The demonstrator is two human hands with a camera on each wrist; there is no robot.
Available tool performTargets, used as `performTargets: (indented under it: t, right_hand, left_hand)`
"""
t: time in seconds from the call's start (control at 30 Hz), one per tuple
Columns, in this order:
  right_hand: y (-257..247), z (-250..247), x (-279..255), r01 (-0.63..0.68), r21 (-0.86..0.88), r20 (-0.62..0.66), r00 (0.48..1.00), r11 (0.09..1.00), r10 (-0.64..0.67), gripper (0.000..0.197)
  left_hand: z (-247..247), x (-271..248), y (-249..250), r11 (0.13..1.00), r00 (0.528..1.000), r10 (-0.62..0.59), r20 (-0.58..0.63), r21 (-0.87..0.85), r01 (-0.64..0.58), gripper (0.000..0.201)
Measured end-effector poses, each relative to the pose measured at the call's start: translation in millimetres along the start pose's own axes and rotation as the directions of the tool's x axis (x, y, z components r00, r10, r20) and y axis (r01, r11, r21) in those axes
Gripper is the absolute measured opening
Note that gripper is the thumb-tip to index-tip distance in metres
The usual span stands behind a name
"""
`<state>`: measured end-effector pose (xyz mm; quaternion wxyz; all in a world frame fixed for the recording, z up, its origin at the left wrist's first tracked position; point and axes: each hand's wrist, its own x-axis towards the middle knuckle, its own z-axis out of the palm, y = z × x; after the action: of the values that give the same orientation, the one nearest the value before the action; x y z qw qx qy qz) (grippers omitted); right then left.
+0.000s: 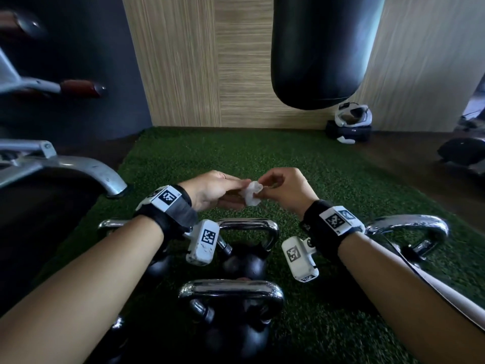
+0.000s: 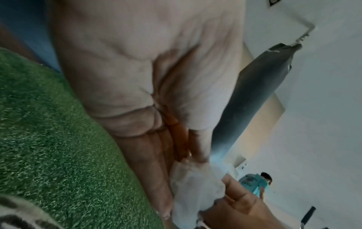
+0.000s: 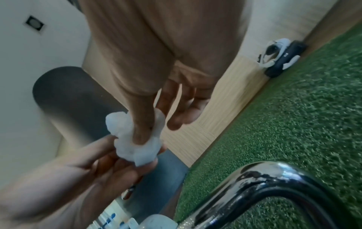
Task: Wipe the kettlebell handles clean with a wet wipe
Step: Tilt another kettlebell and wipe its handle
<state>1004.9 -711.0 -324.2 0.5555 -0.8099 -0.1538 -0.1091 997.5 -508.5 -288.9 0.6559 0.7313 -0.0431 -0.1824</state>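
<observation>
a: largest first. artificial turf [image 1: 301,164] covers the floor; a black punching bag [image 1: 322,48] hangs beyond it. four kettlebells sit on the turf below the forearms: nearest kettlebell [image 1: 231,292], middle kettlebell [image 1: 249,232], right kettlebell [image 1: 409,232], and a left kettlebell [image 1: 110,225] mostly hidden by the left arm.

b: handle orientation?

a: nearest and middle chrome handles run left to right across the head view, loops standing upward. the right one is angled, its loop leaning toward the right. the left one cannot be judged.

b: the wipe?

a: wet wipe [image 1: 252,193] is held in the air between both hands, above and beyond the middle kettlebell, touching no handle. it is bunched into a wad, so no clear long axis.

b: hands?

a: left hand [image 1: 212,190] has fingers extended under the wad, thumb closing on it. right hand [image 1: 284,187] pinches it between thumb and forefinger, other fingers loosely spread.

b: judgement on the step?

a: wipe is likely being readied; no wiping has begun. recommend opening it to a flat pad, wrapping it round the bar, and stroking along the handle's length, corners included.
</observation>
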Motion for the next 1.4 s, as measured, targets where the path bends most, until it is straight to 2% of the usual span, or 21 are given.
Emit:
performTargets:
  t: [0.1, 0.13, 0.2, 0.27, 0.33, 0.4, 0.43, 0.47, 0.53, 0.6, 0.7, 0.8, 0.87, 0.93, 1.03, 1.07, 1.17, 1.23, 1.33, 1.4]
  right_hand:
    - [-0.2, 3.8, -1.4, 0.080, -0.138, -0.063, 0.994, 0.987, -0.090, 0.022]
    - [0.3, 3.8, -1.8, 0.087, -0.129, -0.037, 0.995, 0.988, -0.092, 0.024]
    - [7.2, -1.6, -2.2, 0.040, -0.081, 0.098, 0.995, 0.996, -0.032, 0.026]
    - [27.2, -9.6, -1.7, -0.058, -0.013, 0.181, 0.982, 0.998, 0.059, 0.017]
    - [61.9, -13.1, -3.5, -0.189, 0.046, 0.079, 0.980, 0.981, 0.185, 0.017]
    - [101.6, -11.2, -9.8, -0.362, 0.005, -0.035, 0.931, 0.932, 0.362, 0.025]
    - [116.3, -8.8, -16.2, -0.440, -0.050, -0.028, 0.898, 0.897, 0.439, 0.025]
    - [132.3, -4.8, -22.4, -0.497, -0.105, 0.031, 0.864, 0.862, 0.502, 0.025]
    - [150.2, 5.4, -34.4, -0.522, -0.139, 0.212, 0.814, 0.841, 0.540, 0.027]
    - [157.7, 19.4, -42.5, -0.488, -0.101, 0.322, 0.808, 0.867, 0.493, 0.033]
    - [165.7, 42.7, -52.9, -0.421, -0.082, 0.277, 0.861, 0.903, 0.426, 0.041]
    - [174.9, 54.8, -59.5, -0.411, -0.060, 0.162, 0.895, 0.910, 0.415, 0.039]
    - [178.6, 57.5, -61.7, -0.390, -0.068, 0.127, 0.910, 0.918, 0.396, 0.046]
    - [177.9, 57.4, -61.9, -0.375, -0.108, 0.126, 0.914, 0.921, 0.386, 0.044]
    - [175.7, 55.9, -62.2, -0.372, -0.136, 0.128, 0.912, 0.918, 0.389, 0.037]
    - [175.4, 55.4, -62.5, -0.372, -0.148, 0.128, 0.911, 0.916, 0.391, 0.037]
    - [175.0, 55.0, -64.4, -0.370, -0.157, 0.132, 0.911, 0.915, 0.391, 0.037]
    - [174.8, 54.8, -64.8, -0.369, -0.161, 0.125, 0.912, 0.915, 0.390, 0.039]
    - [174.6, 54.8, -66.0, -0.368, -0.181, 0.115, 0.913, 0.912, 0.391, 0.040]
    - [174.9, 54.5, -66.7, -0.363, -0.170, 0.115, 0.916, 0.916, 0.384, 0.039]
  left_hand:
    - [-7.7, -0.9, -0.2, 0.999, 0.998, 0.039, 0.043, 0.014, -0.040, 0.025]
    - [-9.2, -1.9, 0.0, 0.997, 0.997, 0.055, 0.054, 0.047, -0.057, 0.025]
    - [-12.2, -2.0, -3.2, 0.984, 0.993, 0.093, 0.067, 0.145, -0.102, 0.022]
    - [-16.4, 0.2, -11.9, 0.941, 0.986, 0.157, 0.060, 0.296, -0.167, 0.021]
    - [-19.4, 2.0, -23.3, 0.790, 0.966, 0.256, 0.029, 0.569, -0.226, 0.022]
    - [-16.8, -0.8, -35.5, 0.581, 0.946, 0.321, 0.033, 0.782, -0.225, 0.025]
    - [-13.5, -2.7, -42.1, 0.489, 0.939, 0.340, 0.049, 0.843, -0.221, 0.027]
    - [-10.5, -3.3, -50.0, 0.419, 0.928, 0.365, 0.074, 0.877, -0.234, 0.029]
    - [-5.2, -3.4, -63.6, 0.338, 0.903, 0.416, 0.111, 0.903, -0.267, 0.029]
    - [-2.0, -2.5, -69.8, 0.312, 0.889, 0.443, 0.115, 0.910, -0.273, 0.025]
    - [2.4, 0.2, -70.9, 0.273, 0.893, 0.429, 0.136, 0.923, -0.272, 0.016]
    - [-2.5, 1.0, -75.4, 0.299, 0.899, 0.424, 0.105, 0.922, -0.248, 0.017]
    - [-10.5, -0.5, -79.3, 0.333, 0.891, 0.451, 0.054, 0.916, -0.223, 0.018]
    - [-17.3, -3.9, -82.0, 0.327, 0.873, 0.487, 0.041, 0.918, -0.225, 0.020]
    - [-22.0, -7.6, -87.9, 0.286, 0.876, 0.470, 0.106, 0.921, -0.265, 0.022]
    - [-25.5, -7.1, -90.9, 0.301, 0.871, 0.483, 0.089, 0.917, -0.260, 0.023]
    - [-42.1, -3.9, -98.0, 0.464, 0.875, 0.481, -0.062, 0.864, -0.194, 0.025]
    - [-55.1, 1.9, -107.1, 0.564, 0.913, 0.390, -0.121, 0.815, -0.133, 0.026]
    - [-68.7, 7.2, -124.4, 0.791, 0.961, 0.204, -0.188, 0.610, -0.049, 0.027]
    - [-69.5, 4.8, -131.1, 0.850, 0.961, 0.186, -0.204, 0.523, -0.054, 0.029]
